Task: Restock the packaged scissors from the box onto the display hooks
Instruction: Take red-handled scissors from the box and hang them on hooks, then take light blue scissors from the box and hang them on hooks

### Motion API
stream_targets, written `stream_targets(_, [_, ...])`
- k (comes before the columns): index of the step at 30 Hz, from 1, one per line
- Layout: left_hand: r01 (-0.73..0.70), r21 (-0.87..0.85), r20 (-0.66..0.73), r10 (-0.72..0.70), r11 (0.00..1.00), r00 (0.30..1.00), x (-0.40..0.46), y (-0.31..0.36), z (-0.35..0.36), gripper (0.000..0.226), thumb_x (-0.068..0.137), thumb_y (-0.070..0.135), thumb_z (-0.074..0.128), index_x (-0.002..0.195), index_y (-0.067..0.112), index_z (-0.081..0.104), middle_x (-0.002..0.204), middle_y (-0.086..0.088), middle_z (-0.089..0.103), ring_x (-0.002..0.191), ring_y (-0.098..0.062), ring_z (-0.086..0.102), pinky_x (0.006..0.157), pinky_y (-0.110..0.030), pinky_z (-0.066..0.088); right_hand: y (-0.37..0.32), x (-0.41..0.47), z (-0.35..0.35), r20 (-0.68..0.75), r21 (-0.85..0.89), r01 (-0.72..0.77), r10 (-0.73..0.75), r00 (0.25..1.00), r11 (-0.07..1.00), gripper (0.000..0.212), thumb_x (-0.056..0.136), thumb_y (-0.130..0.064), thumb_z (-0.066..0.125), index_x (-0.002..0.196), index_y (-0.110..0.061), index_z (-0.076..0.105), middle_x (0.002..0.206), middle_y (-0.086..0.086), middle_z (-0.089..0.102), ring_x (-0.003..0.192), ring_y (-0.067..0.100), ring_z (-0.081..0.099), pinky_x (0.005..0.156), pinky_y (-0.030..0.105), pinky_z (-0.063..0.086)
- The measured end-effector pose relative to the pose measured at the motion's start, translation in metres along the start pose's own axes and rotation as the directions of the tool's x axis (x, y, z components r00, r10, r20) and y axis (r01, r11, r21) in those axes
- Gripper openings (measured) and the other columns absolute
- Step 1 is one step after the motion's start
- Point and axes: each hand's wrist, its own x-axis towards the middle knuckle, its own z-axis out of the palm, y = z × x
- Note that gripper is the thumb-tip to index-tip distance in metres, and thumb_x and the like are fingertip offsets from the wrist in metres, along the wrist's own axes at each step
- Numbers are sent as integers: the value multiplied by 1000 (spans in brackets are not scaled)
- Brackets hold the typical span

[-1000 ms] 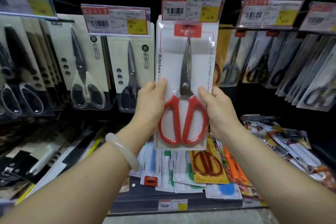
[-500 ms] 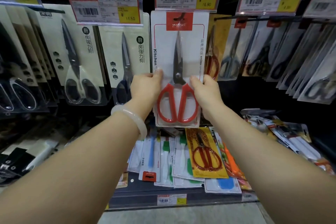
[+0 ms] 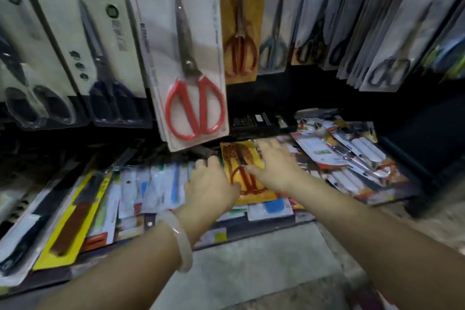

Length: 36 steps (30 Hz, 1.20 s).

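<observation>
A white pack of red-handled scissors [image 3: 193, 63] hangs free on its hook at the upper centre, with neither hand on it. Below it, a yellow pack of red-handled scissors [image 3: 239, 156] lies on top of the pile on the low shelf. My left hand [image 3: 211, 184], with a pale bracelet on its wrist, grips the pack's left edge. My right hand [image 3: 274, 166] lies over its right side, fingers reaching across the card. The picture is blurred by motion.
Black-handled scissor packs [image 3: 75, 58] hang to the left, and rows of other scissor packs [image 3: 377, 33] hang to the right. White-handled knife packs [image 3: 352, 153] are heaped at the shelf's right, long knife packs [image 3: 63, 221] at its left. Concrete floor [image 3: 251, 259] lies below the shelf edge.
Both hands let go of the white red-handled scissors pack, which now hangs on the hook. They dropped down to the yellow pack on the low shelf, and my view tilted down.
</observation>
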Motion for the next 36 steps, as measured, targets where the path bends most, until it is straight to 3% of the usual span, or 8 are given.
stream_targets(6, [-444,248,236,390,861,890,-24,92,60,74,86,44,55,146,16,23,156,-13,13,145,-32,10,117,-45,15,98,-62,-39,171,-242,58,-16,985,968,59,89,-36,56,139,-12,39,145,15,37,136,29,28,111,34,24])
stream_targets(13, [-664,157,436,552,731,711,-76,182,138,66,89,35,55,143,13,26,154,-14,16,143,-32,12,113,-44,19,241,-145,-104,180,-287,-247,306,935,925,46,92,-32,54,134,-13,47,142,8,44,127,26,44,99,29,34])
stream_targets(19, [-705,73,581,545,705,605,-121,215,201,57,87,35,54,136,13,34,148,-16,25,138,-34,23,112,-42,26,319,-211,-94,218,-309,-438,512,831,844,50,87,-49,54,129,-21,52,133,5,54,123,25,48,102,33,38])
stream_targets(25, [-681,-13,646,526,732,553,-139,230,229,48,87,33,56,127,12,42,135,-10,39,129,-31,34,105,-41,36,361,-248,-71,270,-249,-532,586,764,809,48,88,-41,57,128,-15,54,131,4,55,117,23,51,93,27,39])
stream_targets(28, [-657,-9,676,489,754,551,-141,230,240,49,87,33,56,129,14,42,135,-9,40,126,-29,36,104,-42,37,371,-262,-59,303,-147,-646,656,691,749,50,85,-40,62,126,-13,51,126,6,58,107,23,54,80,27,39])
stream_targets(32, [-639,3,679,468,769,566,-145,229,251,45,88,31,54,127,11,44,135,-11,44,124,-29,40,104,-37,36,377,-276,-50,337,-96,-752,732,591,652,81,70,-47,76,135,-13,41,131,6,53,113,24,52,90,32,45])
stream_targets(34, [-645,3,682,469,765,560,-147,231,253,48,90,31,53,132,11,41,137,-10,42,127,-28,40,105,-34,35,378,-282,-47,337,-114,-760,744,577,640,77,67,-46,79,128,-13,45,125,6,56,108,23,53,87,32,47])
stream_targets(36, [-640,-9,676,476,768,562,-149,232,256,50,90,33,53,133,12,40,138,-9,41,128,-26,40,105,-33,35,379,-285,-49,305,-103,-757,744,594,646,61,65,-45,80,110,-16,51,108,3,59,95,21,54,73,27,44])
